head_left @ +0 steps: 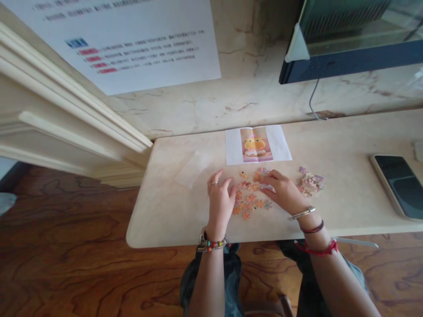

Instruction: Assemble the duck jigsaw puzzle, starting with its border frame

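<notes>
My left hand (pixel 220 193) rests on the pale table beside the loose puzzle pieces, its fingers curved and apart with nothing visible in them. Over the right side of the pieces is my right hand (pixel 282 190), thumb and fingers apart, fingertips close to a small cluster of pieces (pixel 261 172). Mostly orange and pink jigsaw puzzle pieces (pixel 248 206) lie spread between my hands. A paler heap of pieces (pixel 310 183) sits just right of my right hand. Behind them lies a creased sheet with a picture of a yellow character (pixel 255 144).
A dark-screened phone (pixel 401 185) lies on the table (pixel 172 193) at the right. A printed notice (pixel 148 48) is on the marbled wall. A dark-framed glass screen (pixel 350 57) overhangs the table, with a cable (pixel 312 99) below. Cream moulding (pixel 82 114) stands at the left.
</notes>
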Demonstrator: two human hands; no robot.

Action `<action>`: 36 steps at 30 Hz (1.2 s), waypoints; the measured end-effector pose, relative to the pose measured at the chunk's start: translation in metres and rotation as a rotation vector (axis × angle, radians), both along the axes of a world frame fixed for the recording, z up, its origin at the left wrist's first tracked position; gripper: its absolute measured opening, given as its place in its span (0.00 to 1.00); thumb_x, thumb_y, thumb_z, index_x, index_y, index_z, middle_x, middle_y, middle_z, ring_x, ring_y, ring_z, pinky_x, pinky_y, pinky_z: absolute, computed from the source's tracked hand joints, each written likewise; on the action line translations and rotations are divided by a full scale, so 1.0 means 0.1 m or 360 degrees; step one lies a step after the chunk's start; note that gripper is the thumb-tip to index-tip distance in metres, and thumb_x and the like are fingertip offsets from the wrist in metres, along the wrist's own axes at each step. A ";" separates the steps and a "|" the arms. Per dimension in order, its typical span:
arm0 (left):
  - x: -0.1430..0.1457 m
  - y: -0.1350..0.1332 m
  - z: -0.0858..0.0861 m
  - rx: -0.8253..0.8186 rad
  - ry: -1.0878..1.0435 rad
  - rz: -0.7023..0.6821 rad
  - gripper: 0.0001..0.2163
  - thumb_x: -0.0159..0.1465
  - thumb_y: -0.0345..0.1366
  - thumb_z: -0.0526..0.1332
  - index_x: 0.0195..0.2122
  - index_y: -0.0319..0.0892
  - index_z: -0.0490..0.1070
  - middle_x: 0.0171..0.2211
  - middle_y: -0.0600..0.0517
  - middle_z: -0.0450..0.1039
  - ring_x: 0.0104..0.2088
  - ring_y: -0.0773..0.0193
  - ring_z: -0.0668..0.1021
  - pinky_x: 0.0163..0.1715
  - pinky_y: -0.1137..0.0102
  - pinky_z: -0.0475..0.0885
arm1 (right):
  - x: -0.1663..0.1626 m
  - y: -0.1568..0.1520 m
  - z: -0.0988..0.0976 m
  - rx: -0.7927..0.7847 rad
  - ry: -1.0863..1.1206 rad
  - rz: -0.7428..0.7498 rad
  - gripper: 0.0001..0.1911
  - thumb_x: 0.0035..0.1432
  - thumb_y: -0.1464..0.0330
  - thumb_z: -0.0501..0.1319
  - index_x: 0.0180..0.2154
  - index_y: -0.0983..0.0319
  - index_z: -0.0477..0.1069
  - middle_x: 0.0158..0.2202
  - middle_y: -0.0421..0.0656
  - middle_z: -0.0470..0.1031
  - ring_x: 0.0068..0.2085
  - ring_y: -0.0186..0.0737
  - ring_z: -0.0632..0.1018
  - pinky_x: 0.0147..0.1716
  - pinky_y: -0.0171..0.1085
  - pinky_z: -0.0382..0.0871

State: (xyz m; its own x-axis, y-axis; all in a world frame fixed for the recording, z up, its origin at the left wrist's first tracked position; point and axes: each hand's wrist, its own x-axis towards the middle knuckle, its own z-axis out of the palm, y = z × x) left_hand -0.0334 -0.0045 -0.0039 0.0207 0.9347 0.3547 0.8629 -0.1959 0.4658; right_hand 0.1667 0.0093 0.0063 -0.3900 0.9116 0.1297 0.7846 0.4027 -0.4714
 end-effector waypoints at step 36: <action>-0.09 0.04 -0.03 -0.0021 0.0062 -0.0042 0.06 0.58 0.30 0.58 0.36 0.40 0.71 0.47 0.43 0.64 0.50 0.52 0.67 0.48 0.55 0.66 | 0.22 -0.05 -0.02 0.0263 -0.0487 -0.0321 0.11 0.58 0.68 0.53 0.36 0.63 0.72 0.36 0.47 0.69 0.34 0.41 0.72 0.35 0.40 0.62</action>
